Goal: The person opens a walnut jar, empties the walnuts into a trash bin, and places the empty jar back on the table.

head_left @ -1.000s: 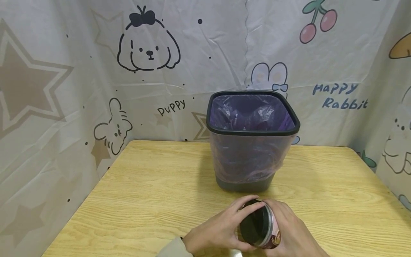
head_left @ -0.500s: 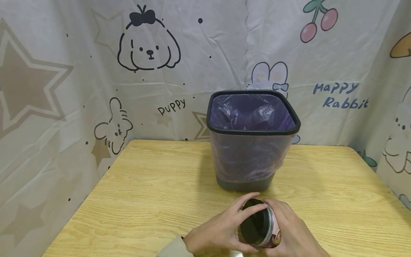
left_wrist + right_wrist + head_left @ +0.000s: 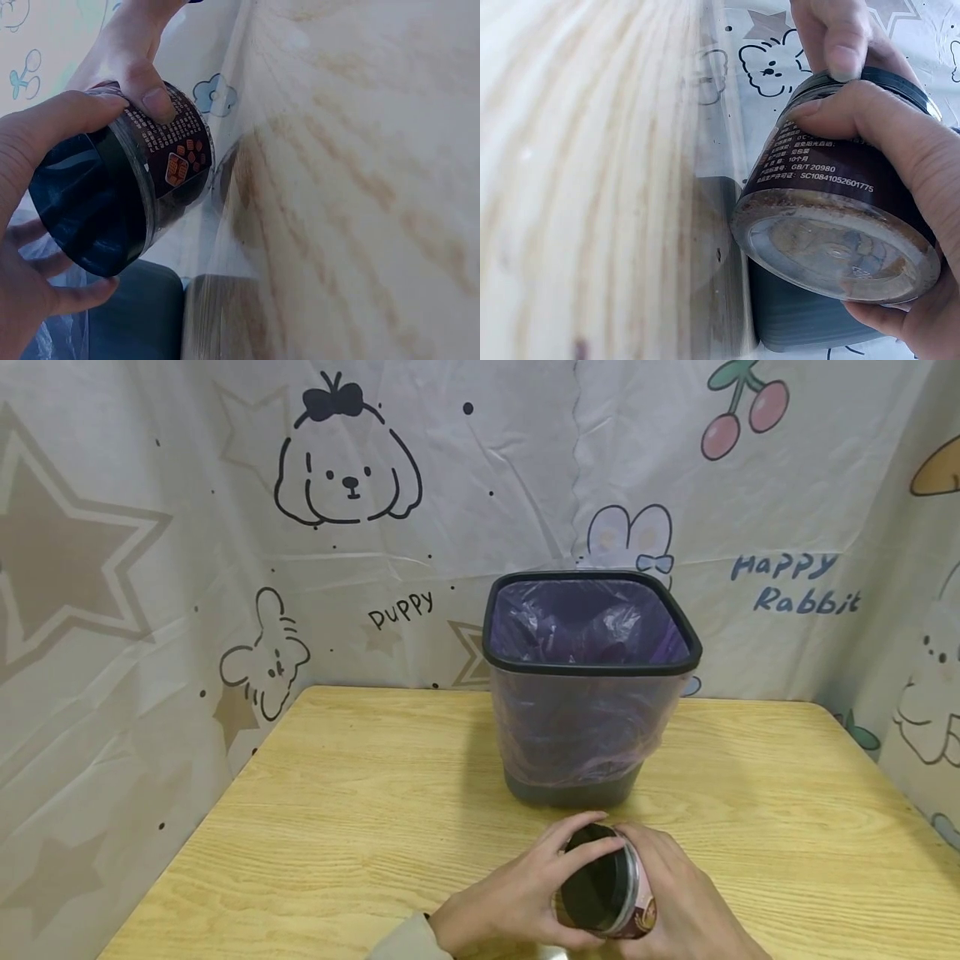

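A clear plastic jar (image 3: 642,906) with a black lid (image 3: 596,885) is held tilted just above the table, near its front. My left hand (image 3: 517,889) spans the lid, its thumb and fingers curled round the edge. Gripping the jar's body from the other side is my right hand (image 3: 686,897). In the left wrist view the jar's dark label (image 3: 176,154) shows, with the lid (image 3: 90,202) toward my left palm. The right wrist view shows the see-through base (image 3: 836,251) and printed label (image 3: 817,165); grainy brown contents line the base's edge.
Behind the hands stands a dark waste bin (image 3: 577,735) with a purple liner bag and black rim. The wooden table (image 3: 337,827) reaches back to a patterned cloth (image 3: 450,485), which hangs behind and on both sides.
The fingers of my left hand have shifted very slightly on the lid. Jar, right hand and bin stay in the same places.
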Action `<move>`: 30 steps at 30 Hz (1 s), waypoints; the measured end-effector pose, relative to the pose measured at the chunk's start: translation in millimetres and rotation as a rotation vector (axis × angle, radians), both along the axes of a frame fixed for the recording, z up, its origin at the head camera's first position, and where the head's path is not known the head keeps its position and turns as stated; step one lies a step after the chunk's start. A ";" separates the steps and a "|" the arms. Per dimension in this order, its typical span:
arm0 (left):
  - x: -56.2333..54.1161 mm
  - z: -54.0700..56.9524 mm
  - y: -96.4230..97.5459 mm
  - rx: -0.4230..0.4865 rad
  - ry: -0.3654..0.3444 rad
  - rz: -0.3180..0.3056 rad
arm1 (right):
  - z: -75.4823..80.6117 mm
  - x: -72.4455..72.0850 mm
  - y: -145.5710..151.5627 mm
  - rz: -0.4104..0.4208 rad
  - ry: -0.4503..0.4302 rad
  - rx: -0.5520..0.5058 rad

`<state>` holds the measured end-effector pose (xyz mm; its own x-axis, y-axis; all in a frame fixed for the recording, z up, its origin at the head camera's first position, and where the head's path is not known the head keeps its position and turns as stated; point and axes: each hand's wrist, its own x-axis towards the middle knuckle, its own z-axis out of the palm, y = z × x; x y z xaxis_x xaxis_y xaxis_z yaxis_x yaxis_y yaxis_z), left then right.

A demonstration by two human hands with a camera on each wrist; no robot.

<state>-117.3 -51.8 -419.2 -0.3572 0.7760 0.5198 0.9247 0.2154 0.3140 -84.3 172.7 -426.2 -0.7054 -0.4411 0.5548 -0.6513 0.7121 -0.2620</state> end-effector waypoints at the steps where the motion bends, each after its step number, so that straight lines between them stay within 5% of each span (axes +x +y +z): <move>1: 0.1 0.0 0.0 -0.004 0.000 0.001 | -0.1 0.3 0.0 0.000 -0.006 -0.002; 16: -1.4 0.5 3.1 0.012 0.055 -0.011 | -0.2 -0.7 0.6 0.018 0.005 -0.004; 30: -0.4 -1.3 2.9 0.004 0.004 0.019 | -0.3 0.0 0.3 0.024 0.000 -0.018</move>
